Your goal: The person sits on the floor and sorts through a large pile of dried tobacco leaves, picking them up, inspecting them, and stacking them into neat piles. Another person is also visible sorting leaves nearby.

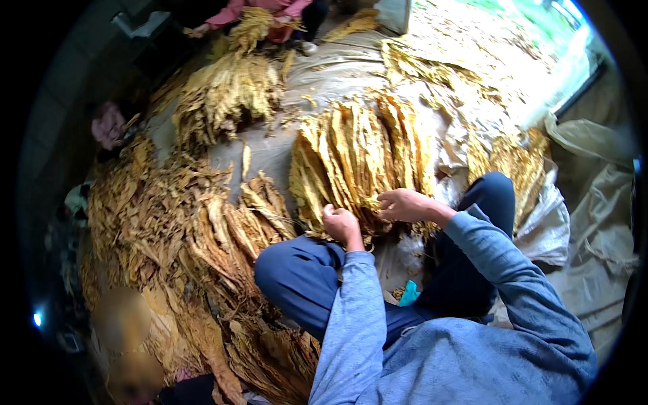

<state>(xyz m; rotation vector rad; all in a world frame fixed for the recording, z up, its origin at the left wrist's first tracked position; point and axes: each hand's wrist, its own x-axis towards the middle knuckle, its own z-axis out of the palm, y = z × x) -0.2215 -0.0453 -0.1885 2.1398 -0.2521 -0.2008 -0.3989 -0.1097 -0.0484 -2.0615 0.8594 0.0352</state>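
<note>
A wide row of dried yellow-brown leaves (362, 147), which look like tobacco, stands packed together in front of my bent legs. My left hand (341, 226) is curled at the near left end of this row, thumb against the forefinger. Whether something thin is pinched there cannot be made out. To its right, my right hand (407, 205) reaches in from the side with thumb and fingers apart. Its fingertips are beside the near ends of the leaves, and no leaf is plainly held. My knees, in dark blue trousers (298, 276), flank both hands.
Loose brown leaves (152, 217) cover the floor at left. Another leaf pile (228, 96) lies before a person in pink (233, 15). White plastic sheeting (549, 223) and more leaves (516, 157) are at right. Several other people sit along the left side. A turquoise scrap (409, 293) lies between my legs.
</note>
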